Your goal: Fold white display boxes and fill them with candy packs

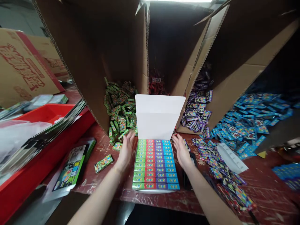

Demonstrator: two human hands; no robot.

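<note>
Our left hand (126, 151) and right hand (182, 151) are open and empty, palms inward, fingers forward, flanking the filled box (156, 191) on the worktop (87, 182). We seem to be framing its sides; contact there calls for light, even pressure. Its lid (160, 104) stands raised.

Open white-lidded box (160, 125) of green, red, purple and blue packets (156, 165).

Scuffed dark red table (187, 203)
</note>
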